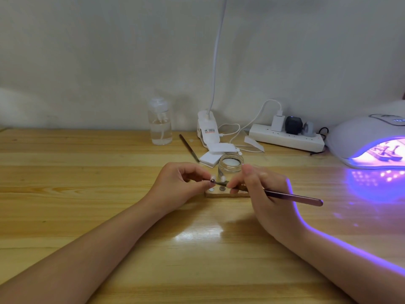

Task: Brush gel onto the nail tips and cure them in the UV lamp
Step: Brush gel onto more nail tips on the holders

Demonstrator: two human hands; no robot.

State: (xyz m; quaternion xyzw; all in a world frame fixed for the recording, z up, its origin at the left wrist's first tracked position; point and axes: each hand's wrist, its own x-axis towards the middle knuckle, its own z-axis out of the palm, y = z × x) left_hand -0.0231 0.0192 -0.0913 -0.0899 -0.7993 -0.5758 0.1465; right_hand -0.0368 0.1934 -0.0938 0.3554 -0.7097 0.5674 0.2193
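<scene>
My right hand [260, 189] grips a slim metallic-pink gel brush [291, 197], whose tip meets a small nail tip [212, 178]. My left hand [178, 185] pinches that nail tip between thumb and fingers. Both hover over a small cardboard strip [223, 194] that carries a few more nail tips on stands. A clear glass jar [230, 166] stands just behind the strip. At the far right the white UV lamp [359, 137] glows purple, with another strip of nail tips [385, 153] inside it.
A clear pump bottle [160, 126] stands at the back by the wall. A second brush [189, 148], white pads [215, 153], a clip lamp base [208, 128] and a power strip [287, 137] with plugs and cables crowd the back centre of the wooden table [87, 172].
</scene>
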